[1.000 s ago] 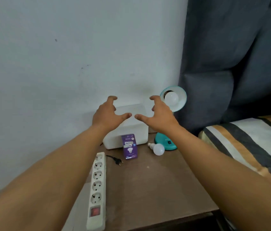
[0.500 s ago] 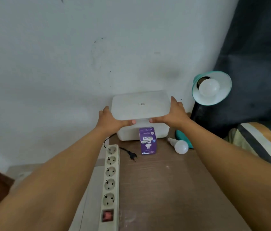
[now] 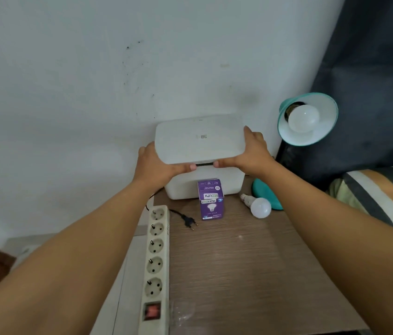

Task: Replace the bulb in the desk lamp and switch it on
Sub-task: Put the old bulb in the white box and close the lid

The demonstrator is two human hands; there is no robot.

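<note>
Left hand (image 3: 154, 165): grasps the left end of the white lid (image 3: 200, 141), thumb along its front edge; fingers hidden behind it
Right hand (image 3: 251, 153): grasps the lid's right end, thumb pointing toward the left thumb
Lid: raised at the front, a dark gap between it and the white box (image 3: 205, 183) just below both hands
Bulb carton (image 3: 210, 199): purple, upright on the desk (image 3: 251, 262), directly in front of the box, nearer than the thumbs
Loose bulb (image 3: 257, 206): lies on its side, below and right of the right hand; touches the teal lamp base (image 3: 266, 197)
Lamp shade (image 3: 307, 118): teal, right of the right hand; a white bulb (image 3: 303, 118) sits in it, unlit
Plug (image 3: 189, 221): black, unplugged, below the left hand, between power strip (image 3: 155, 262) and carton
</note>
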